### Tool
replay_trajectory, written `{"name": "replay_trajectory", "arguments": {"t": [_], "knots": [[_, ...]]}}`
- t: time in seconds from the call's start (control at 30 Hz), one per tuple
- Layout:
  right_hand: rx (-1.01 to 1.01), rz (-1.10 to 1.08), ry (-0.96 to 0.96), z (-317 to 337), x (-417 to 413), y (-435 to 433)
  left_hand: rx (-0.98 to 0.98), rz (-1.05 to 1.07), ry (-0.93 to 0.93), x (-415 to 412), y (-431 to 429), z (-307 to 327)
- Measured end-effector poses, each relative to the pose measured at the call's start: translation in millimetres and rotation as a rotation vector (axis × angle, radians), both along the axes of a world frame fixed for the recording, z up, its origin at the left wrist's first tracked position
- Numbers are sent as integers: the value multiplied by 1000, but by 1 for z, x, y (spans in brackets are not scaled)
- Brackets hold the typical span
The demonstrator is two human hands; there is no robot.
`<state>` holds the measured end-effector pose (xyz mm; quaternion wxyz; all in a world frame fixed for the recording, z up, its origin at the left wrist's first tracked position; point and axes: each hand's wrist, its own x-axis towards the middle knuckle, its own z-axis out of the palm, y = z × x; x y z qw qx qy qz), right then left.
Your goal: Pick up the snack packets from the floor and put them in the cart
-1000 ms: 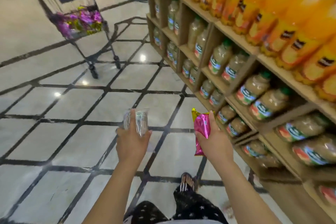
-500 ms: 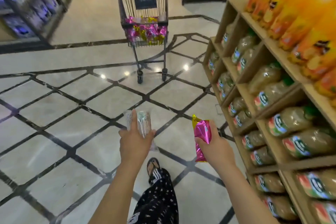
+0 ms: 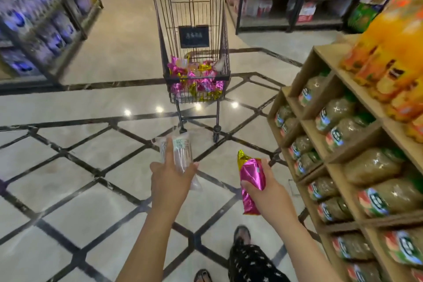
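My left hand point(image 3: 171, 181) grips a clear snack packet point(image 3: 182, 151) and holds it upright. The index finger point(image 3: 169, 151) lies straight up the packet's front and the thumb curls round its right edge. The packet's top stands above my fingertip and its lower end shows below the thumb.

My right hand point(image 3: 267, 192) grips a pink packet point(image 3: 251, 174) with a gold crimped top. The fingers curl round its middle, the gold end points up, and the lower end hangs out below my palm. The two packets are side by side but apart, with bare floor point(image 3: 91, 167) showing between them.

Ahead of both hands, beyond the clear packet, stands the wire cart point(image 3: 194, 7), well apart from my grip. A heap of pink and gold packets point(image 3: 196, 80) lies in the bottom of its basket, below a dark sign point(image 3: 193, 36) on the mesh. Its front wheels rest on the tiles just past the clear packet's top.

To the right of my right hand runs a wooden shelf point(image 3: 343, 160). It is stocked with green-capped bottles point(image 3: 370, 165), and orange bottles point(image 3: 400, 52) stand on the level above. Below my right forearm are a dark patterned trouser leg point(image 3: 251, 263) and a sandalled foot point(image 3: 241, 234).
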<state>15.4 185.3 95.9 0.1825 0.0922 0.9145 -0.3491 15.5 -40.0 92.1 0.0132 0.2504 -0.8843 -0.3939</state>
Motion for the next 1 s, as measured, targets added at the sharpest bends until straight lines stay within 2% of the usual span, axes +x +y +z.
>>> {"name": "replay_trajectory", "arguments": {"t": [0.17, 0.37, 0.53, 0.63, 0.77, 1.0], "knots": [[42, 19, 10, -8, -122, -17, 32, 36, -10, -99, -15, -9], [30, 104, 13, -3, -276, -44, -75, 39, -72, -234, -32, -8], [48, 188, 6, 7, -383, -56, -127, 30, -51, -323, -38, 2], [37, 179, -3, 9, -434, -73, -127, 15, -53, -358, -47, 2], [-74, 123, -31, 3, -494, -97, -132, 47, -87, -407, -75, -13], [-32, 47, 10, -8, -605, -155, -109, -7, -95, -530, -138, -24]]}}
